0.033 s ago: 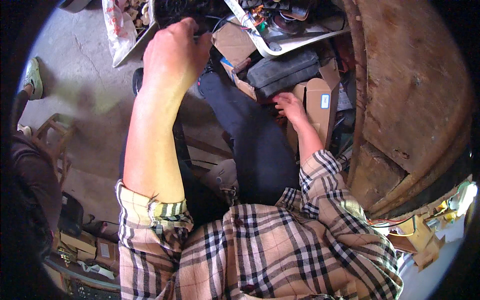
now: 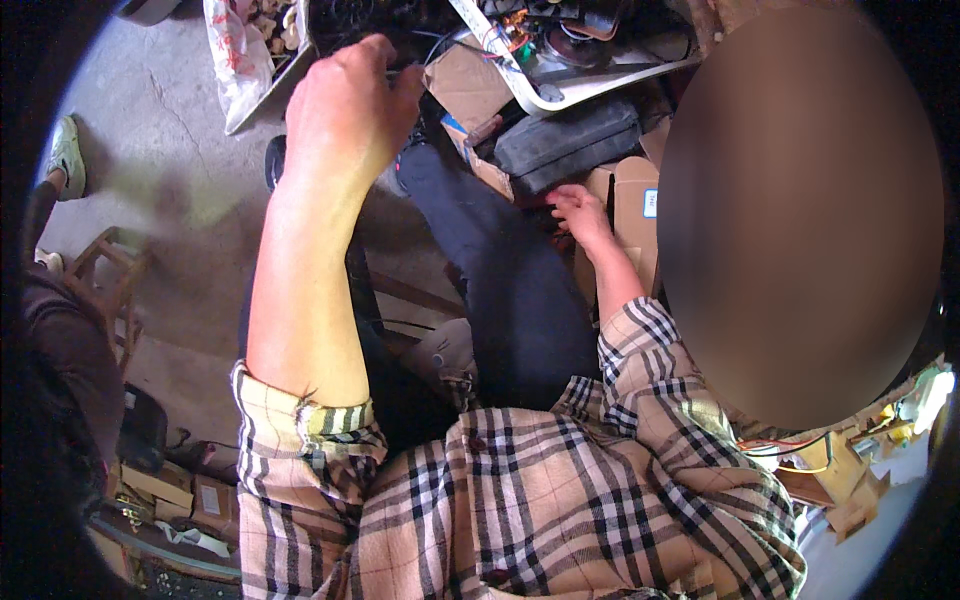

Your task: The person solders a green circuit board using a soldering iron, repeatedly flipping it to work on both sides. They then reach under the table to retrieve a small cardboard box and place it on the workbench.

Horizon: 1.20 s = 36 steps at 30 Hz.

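Observation:
My left hand (image 2: 345,110) is raised at the upper left with its fingers curled toward the thumb. The back of the hand hides what they may hold; dark clutter lies behind it. Lower and to the right, my right hand (image 2: 582,215) has its fingers bent in a loose grip beside a brown cardboard box (image 2: 635,195). Something reddish (image 2: 543,199) shows at its fingertips, too small to name. Just beyond that hand lies a dark grey oblong block (image 2: 565,145), and an opened cardboard carton (image 2: 467,90) sits to its left.
A white-rimmed tray (image 2: 530,92) with wires and small parts is at the top. A white plastic bag (image 2: 238,70) is at the upper left. A wooden stool (image 2: 105,265) and another person's shoe (image 2: 68,158) are at far left. A blurred patch hides the right side.
A blurred patch now covers the brown worn surface on the right and part of the cardboard box. Both hands look unmoved.

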Each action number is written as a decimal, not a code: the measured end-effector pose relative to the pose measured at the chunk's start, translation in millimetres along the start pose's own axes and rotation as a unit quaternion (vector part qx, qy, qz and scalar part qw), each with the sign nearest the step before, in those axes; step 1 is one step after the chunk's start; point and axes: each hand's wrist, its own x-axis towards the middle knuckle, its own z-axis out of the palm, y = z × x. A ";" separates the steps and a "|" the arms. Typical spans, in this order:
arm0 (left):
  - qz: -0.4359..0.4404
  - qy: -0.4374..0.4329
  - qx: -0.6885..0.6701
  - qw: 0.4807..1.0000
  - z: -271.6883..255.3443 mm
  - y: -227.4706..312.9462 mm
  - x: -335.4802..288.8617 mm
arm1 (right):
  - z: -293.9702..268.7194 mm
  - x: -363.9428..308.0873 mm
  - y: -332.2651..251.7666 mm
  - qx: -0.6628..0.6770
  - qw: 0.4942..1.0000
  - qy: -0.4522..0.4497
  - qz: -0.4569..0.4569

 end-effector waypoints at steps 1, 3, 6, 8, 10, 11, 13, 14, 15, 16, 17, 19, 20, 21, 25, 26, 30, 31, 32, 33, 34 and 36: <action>-0.003 -0.004 0.002 1.000 -0.8 1.0 0.5 | 0.5 3.7 8.6 -0.069 0.997 0.011 -0.034; 0.005 -0.008 0.008 1.000 2.6 -1.2 0.8 | -6.7 2.2 20.9 -0.214 0.974 0.012 -0.068; 0.003 -0.039 0.006 0.999 7.5 -10.3 1.4 | -7.4 -10.0 36.4 -0.253 0.966 0.049 0.017; 0.001 -0.051 0.013 0.999 6.9 -13.8 2.3 | -5.2 -22.5 46.2 -0.234 0.970 0.051 0.052; -0.022 -0.064 0.040 0.997 2.2 -5.5 3.5 | 2.6 -28.2 68.0 -0.195 0.975 0.104 -0.007; -0.016 -0.065 0.040 0.997 2.7 -5.2 4.8 | 3.8 -27.3 74.6 -0.185 0.974 0.117 -0.056; -0.005 -0.067 0.039 0.997 4.6 -8.6 5.6 | 7.3 -16.5 89.2 -0.185 0.976 0.109 -0.022; -0.006 -0.068 0.033 0.997 7.2 -9.2 5.4 | 9.6 -10.1 97.5 -0.186 0.977 0.105 -0.007; 0.000 -0.063 0.021 0.998 8.9 -20.1 6.2 | 18.9 -8.8 107.1 -0.208 0.957 0.177 -0.095; -0.002 -0.061 0.015 0.998 7.6 -20.5 6.6 | 15.2 1.7 117.4 -0.212 0.965 0.141 -0.063; -0.019 -0.062 0.049 0.997 -0.2 -12.1 5.8 | 10.7 12.9 127.4 -0.218 0.970 0.105 -0.033; -0.017 -0.034 0.025 0.999 1.3 -19.8 6.3 | 6.4 9.2 89.7 -0.158 0.987 0.036 -0.011; -0.016 -0.020 0.011 1.000 2.4 -22.6 7.2 | 3.7 5.5 69.3 -0.129 0.992 0.004 0.005; -0.033 -0.003 0.027 0.999 -0.6 -21.8 7.9 | 0.6 0.3 35.0 -0.114 0.993 -0.011 -0.016; -0.047 0.080 -0.016 0.996 -7.3 -15.9 8.6 | 7.0 0.7 -55.5 -0.060 0.988 -0.003 -0.141; -0.058 0.098 -0.030 0.993 -10.0 -11.7 9.3 | 11.7 5.3 -70.9 -0.025 0.989 -0.009 -0.146; -0.095 0.160 -0.066 0.980 -13.0 -10.0 11.5 | 28.4 35.1 -122.7 0.306 0.942 -0.139 0.010; -0.103 0.160 -0.075 0.979 -15.0 -8.4 12.4 | 31.2 44.0 -128.6 0.395 0.907 -0.129 0.060; -0.111 0.160 -0.085 0.977 -16.8 -6.3 13.2 | 35.6 52.9 -133.5 0.480 0.862 -0.117 0.111; -0.115 0.125 -0.049 0.984 -21.5 -3.7 13.4 | 33.5 81.2 -115.1 0.577 0.781 -0.201 0.133; -0.117 0.130 -0.053 0.983 -21.2 -3.0 13.4 | 41.8 81.9 -121.2 0.624 0.761 -0.136 0.114; -0.115 0.136 -0.067 0.982 -17.2 -1.2 12.7 | 46.2 84.5 -122.5 0.675 0.726 -0.078 0.106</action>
